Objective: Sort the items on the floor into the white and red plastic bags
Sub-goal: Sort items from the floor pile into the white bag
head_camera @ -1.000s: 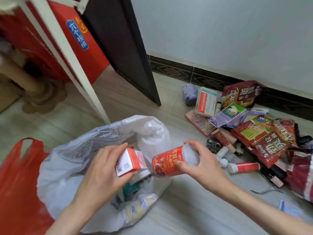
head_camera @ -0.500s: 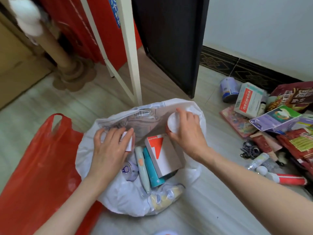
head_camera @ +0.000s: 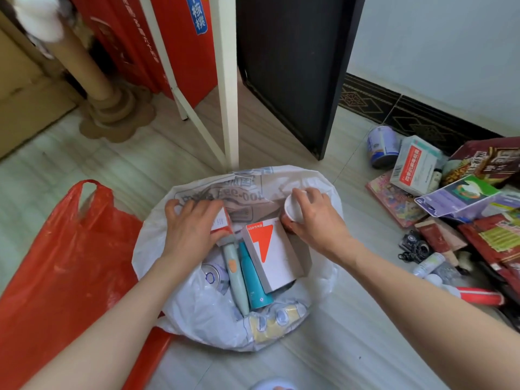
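The white plastic bag [head_camera: 197, 313] lies open on the floor in front of me. Inside it are a white box with an orange mark [head_camera: 270, 254], a teal tube [head_camera: 253, 280] and a pale blue pen-shaped device [head_camera: 235, 277]. My left hand [head_camera: 194, 229] is inside the bag's mouth, shut on a small red and white carton [head_camera: 221, 220]. My right hand [head_camera: 312, 218] holds the red can [head_camera: 292, 208] upright at the bag's right inner edge, white end toward me. The red plastic bag [head_camera: 64, 263] lies flat to the left.
A pile of items [head_camera: 455, 209] covers the floor at the right: a blue tin [head_camera: 382, 147], a white and red medicine box [head_camera: 415, 164], snack packets, a red tube [head_camera: 478, 295]. A white frame leg [head_camera: 229, 94], a dark door panel [head_camera: 292, 66] and a cardboard post [head_camera: 109, 105] stand behind the bag.
Both hands have moved from above the bag's near side down into its mouth, carrying the carton and the can. My view has swung left and over the bag.
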Demonstrator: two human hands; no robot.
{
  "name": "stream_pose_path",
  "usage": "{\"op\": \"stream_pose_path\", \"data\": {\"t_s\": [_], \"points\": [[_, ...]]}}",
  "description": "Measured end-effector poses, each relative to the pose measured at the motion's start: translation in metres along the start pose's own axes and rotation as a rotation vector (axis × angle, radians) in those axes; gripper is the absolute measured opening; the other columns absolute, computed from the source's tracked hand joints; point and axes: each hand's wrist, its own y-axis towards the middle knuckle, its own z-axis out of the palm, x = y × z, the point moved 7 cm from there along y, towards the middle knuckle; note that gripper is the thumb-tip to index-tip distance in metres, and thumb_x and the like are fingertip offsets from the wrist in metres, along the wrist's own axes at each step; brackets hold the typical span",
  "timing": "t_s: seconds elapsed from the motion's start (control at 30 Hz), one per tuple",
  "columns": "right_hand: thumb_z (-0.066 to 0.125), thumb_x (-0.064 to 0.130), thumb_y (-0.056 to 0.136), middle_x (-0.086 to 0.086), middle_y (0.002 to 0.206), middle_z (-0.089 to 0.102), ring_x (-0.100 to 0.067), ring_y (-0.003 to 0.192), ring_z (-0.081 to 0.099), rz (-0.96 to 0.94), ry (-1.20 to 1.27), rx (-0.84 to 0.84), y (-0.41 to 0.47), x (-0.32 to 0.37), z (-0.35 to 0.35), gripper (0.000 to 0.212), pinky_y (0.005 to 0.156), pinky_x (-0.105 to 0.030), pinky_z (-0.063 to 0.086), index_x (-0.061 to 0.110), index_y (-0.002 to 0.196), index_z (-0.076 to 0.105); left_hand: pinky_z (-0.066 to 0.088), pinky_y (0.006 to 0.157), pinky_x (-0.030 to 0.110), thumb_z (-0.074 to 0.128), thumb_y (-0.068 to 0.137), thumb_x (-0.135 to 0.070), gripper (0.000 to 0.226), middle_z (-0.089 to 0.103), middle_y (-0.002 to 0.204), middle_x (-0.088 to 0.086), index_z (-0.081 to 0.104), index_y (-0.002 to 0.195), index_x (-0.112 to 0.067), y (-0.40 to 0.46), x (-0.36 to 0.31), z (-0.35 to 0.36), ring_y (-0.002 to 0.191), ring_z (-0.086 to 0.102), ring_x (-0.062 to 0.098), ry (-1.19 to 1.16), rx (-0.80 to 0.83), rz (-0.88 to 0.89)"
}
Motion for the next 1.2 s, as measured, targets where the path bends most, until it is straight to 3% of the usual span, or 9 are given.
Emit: {"op": "stream_pose_path", "data": {"t_s": [0.23,0.33,0.5,0.67,0.87,0.93,1.03,1.1,1.2], "points": [[0.051,0.034,0.090,-0.017,0.142,0.033,-0.036,0.122,0.042,-0.067,-0.012,-0.012,-0.011,-0.001,-0.004,0.048,0.091,-0.043,0.047,0.011,0.130,0.040,0.021,0.086,0.045,0.078,0.062,-0.041,0.053,0.066,0.093,0.009,0.057,0.105,-0.018,0.008,-0.018,0.005,0.090,0.057,0.032,0.066,-0.042,-0.049],[0.050,0.030,0.090,-0.018,0.148,0.029,-0.036,0.128,0.038,-0.088,0.007,-0.011,-0.024,-0.003,-0.008,0.048,0.097,-0.043,0.043,0.009,0.133,0.040,0.022,0.094,0.048,0.072,0.072,-0.039,0.052,0.063,0.111,0.010,0.053,0.117,-0.020,0.006,-0.021,0.020,0.103,0.054,0.032,0.113,0.093,-0.104],[0.065,0.019,0.079,-0.019,0.130,0.051,-0.037,0.112,0.055,-0.204,0.000,-0.096,-0.065,-0.024,-0.021,0.046,0.089,-0.040,0.049,0.007,0.121,0.050,0.021,0.100,0.053,0.062,0.082,-0.027,0.049,0.042,0.140,0.014,0.049,0.128,-0.015,-0.007,-0.040,0.014,0.124,0.040,0.034,0.096,0.123,-0.116],[0.057,0.025,0.084,-0.018,0.130,0.051,-0.035,0.119,0.051,0.130,0.094,-0.146,-0.121,-0.110,-0.017,0.045,0.100,-0.043,0.040,0.006,0.124,0.051,0.040,0.094,0.053,0.052,0.083,-0.021,0.045,0.045,0.135,0.021,0.048,0.127,-0.008,-0.038,-0.095,-0.008,0.125,0.038,0.038,-0.168,-0.060,-0.042],[0.068,0.006,0.076,-0.021,0.120,0.055,-0.041,0.110,0.053,0.473,0.086,-0.102,-0.211,-0.214,-0.013,0.046,0.092,-0.047,0.045,0.000,0.119,0.055,0.041,0.092,0.037,0.040,0.080,-0.027,0.046,0.052,0.129,0.015,0.045,0.124,-0.014,-0.061,-0.232,0.006,0.120,0.043,0.028,-0.367,-0.008,0.372],[0.067,0.003,0.073,-0.021,0.120,0.055,-0.041,0.111,0.052,0.512,0.059,-0.090,-0.227,-0.239,-0.010,0.048,0.094,-0.046,0.043,0.000,0.120,0.054,0.049,0.086,0.036,0.039,0.078,-0.029,0.046,0.055,0.126,0.012,0.044,0.122,-0.015,-0.058,-0.269,0.025,0.116,0.051,0.029,-0.371,0.072,0.424],[0.064,0.002,0.076,-0.021,0.122,0.054,-0.039,0.115,0.049,0.547,0.057,-0.079,-0.235,-0.267,-0.003,0.048,0.098,-0.043,0.039,-0.001,0.122,0.052,0.048,0.089,0.039,0.045,0.080,-0.027,0.049,0.053,0.128,0.012,0.043,0.127,-0.012,-0.055,-0.312,0.064,0.115,0.053,0.030,-0.460,0.254,0.373],[0.066,-0.001,0.072,-0.021,0.116,0.058,-0.040,0.107,0.055,0.500,0.022,-0.082,-0.231,-0.274,0.003,0.048,0.093,-0.044,0.045,-0.002,0.118,0.055,0.044,0.092,0.039,0.057,0.080,-0.022,0.055,0.050,0.131,0.012,0.041,0.131,-0.009,-0.059,-0.334,0.085,0.118,0.049,0.030,-0.510,0.364,0.325],[0.072,0.000,0.064,-0.019,0.106,0.061,-0.040,0.093,0.061,0.376,-0.128,-0.076,-0.222,-0.279,0.007,0.047,0.077,-0.045,0.052,0.001,0.109,0.060,0.051,0.076,0.036,0.069,0.071,-0.021,0.060,0.057,0.112,0.007,0.041,0.124,-0.014,-0.054,-0.359,0.099,0.097,0.058,0.029,-0.461,0.343,0.363]]}}
